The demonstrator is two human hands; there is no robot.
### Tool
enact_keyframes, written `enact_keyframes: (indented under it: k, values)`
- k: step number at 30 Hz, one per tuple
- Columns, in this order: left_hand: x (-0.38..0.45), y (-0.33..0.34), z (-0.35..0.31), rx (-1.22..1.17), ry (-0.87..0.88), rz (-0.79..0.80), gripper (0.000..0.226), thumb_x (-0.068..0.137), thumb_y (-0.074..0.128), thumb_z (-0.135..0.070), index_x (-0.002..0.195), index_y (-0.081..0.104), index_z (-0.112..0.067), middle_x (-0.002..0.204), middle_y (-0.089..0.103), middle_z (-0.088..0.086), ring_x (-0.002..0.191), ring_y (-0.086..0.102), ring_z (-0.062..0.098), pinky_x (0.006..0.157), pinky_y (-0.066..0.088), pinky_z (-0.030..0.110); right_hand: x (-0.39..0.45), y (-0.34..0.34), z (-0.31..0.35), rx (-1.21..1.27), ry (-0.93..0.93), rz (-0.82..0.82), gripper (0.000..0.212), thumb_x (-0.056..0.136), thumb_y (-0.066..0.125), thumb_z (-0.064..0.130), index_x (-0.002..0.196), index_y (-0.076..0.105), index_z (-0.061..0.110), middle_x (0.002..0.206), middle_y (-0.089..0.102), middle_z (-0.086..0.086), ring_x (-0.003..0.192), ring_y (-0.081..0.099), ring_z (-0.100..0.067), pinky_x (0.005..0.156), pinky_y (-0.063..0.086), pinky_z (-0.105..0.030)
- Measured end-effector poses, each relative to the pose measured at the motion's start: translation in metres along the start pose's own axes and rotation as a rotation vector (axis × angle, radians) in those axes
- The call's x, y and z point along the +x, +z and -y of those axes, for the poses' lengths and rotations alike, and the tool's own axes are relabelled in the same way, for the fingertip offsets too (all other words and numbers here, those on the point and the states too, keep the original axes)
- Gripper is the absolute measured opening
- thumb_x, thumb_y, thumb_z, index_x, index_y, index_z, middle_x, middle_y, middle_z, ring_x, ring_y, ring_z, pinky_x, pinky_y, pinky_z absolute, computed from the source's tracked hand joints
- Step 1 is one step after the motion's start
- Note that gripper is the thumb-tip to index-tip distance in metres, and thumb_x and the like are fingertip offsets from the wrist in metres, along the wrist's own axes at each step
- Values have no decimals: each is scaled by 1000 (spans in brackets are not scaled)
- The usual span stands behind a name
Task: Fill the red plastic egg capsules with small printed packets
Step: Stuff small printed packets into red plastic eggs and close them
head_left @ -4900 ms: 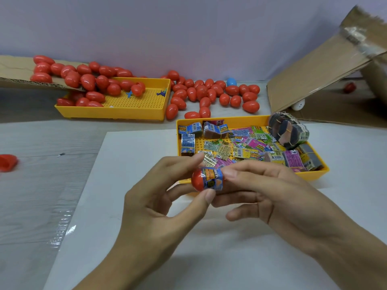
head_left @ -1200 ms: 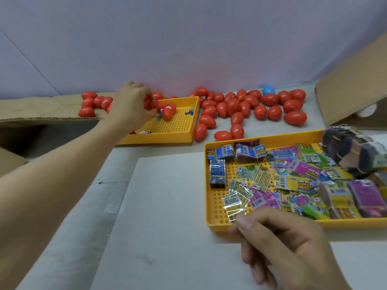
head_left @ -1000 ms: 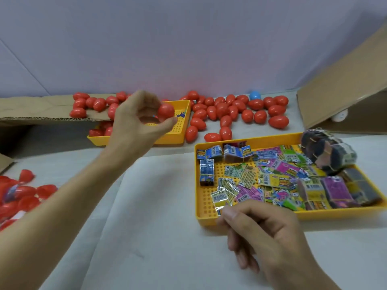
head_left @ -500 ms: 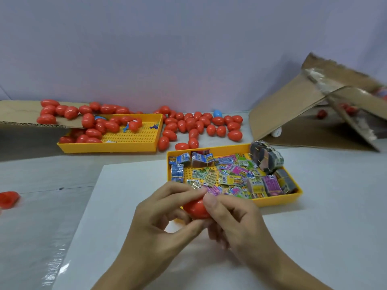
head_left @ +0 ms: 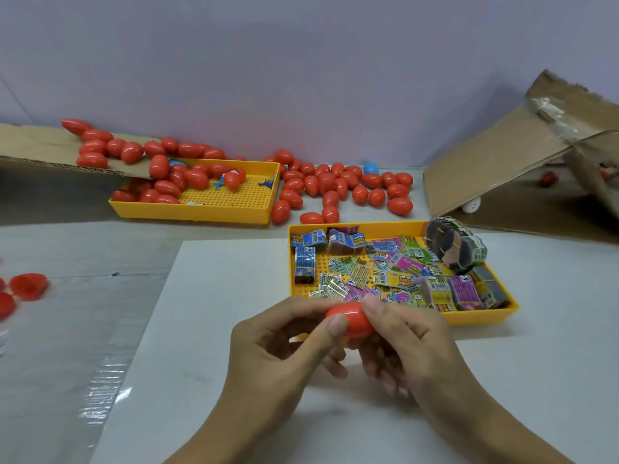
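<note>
the left hand (head_left: 284, 343), a second ago reaching to the far yellow tray (head_left: 214, 202) and lifting out a red egg capsule (head_left: 351, 321), is now back in front of the near packet tray (head_left: 475, 318). the right hand (head_left: 402, 339), then idle at that tray's edge, now joins it, both hands pinching the capsule between fingertips above the tabletop (head_left: 207, 329).

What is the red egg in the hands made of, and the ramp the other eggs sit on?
The red egg looks like smooth, glossy plastic: light glints off its shell. The ramp at the far left looks like plain brown cardboard, matte, with a wavy corrugated layer showing along its cut edge.
</note>
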State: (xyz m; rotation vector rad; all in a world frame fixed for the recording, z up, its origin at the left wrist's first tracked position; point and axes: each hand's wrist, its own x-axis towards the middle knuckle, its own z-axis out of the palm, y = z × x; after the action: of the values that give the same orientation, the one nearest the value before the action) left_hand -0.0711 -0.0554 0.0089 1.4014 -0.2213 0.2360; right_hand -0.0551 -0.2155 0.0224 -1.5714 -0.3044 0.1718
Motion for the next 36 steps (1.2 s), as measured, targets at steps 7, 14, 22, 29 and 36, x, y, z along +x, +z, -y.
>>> enact_keyframes:
  k: [7, 14, 22, 29, 36]
  values:
    - [0, 1, 1, -9, 12, -27, 21, 77, 75, -25, 95, 80, -16, 78, 67, 12, 55, 65, 23, 51, 56, 28, 1, -1, 1, 19, 53, -26, 50, 82, 54, 60, 56, 63, 18, 48, 54, -5, 34, 40, -13, 37, 32, -14]
    - [-3, 0, 0, -37, -74, -5, 30, 74, 75, -27, 103, 78, -18, 69, 67, 17, 50, 64, 25, 46, 55, 32, -1, -5, 2, 30, 7, -30, 50, 81, 62, 52, 62, 60, 5, 49, 54, -4, 36, 41, -14, 39, 34, -15]
    - [-1, -2, 0, -95, -101, -1, 31, 74, 72, -27, 102, 78, -15, 64, 66, 18, 50, 63, 26, 46, 54, 32, -2, -3, 2, 38, -49, 9, 29, 79, 68, 42, 76, 72, 13, 59, 63, -8, 40, 52, -13, 40, 37, -13]
    - [-2, -4, -1, -96, -110, 33, 30, 76, 71, -27, 104, 78, -20, 70, 70, 16, 55, 64, 24, 49, 55, 32, -4, -2, 4, 48, -76, 0, 27, 75, 74, 36, 94, 74, 17, 70, 70, -8, 48, 63, -17, 38, 43, -22]
    - [-3, 0, 0, -154, -97, -48, 34, 67, 77, -25, 101, 74, -23, 87, 69, 17, 57, 69, 31, 53, 57, 32, -8, 3, 3, -107, -208, -121, 38, 67, 81, 54, 97, 73, 32, 75, 72, 0, 58, 66, -14, 46, 47, -21]
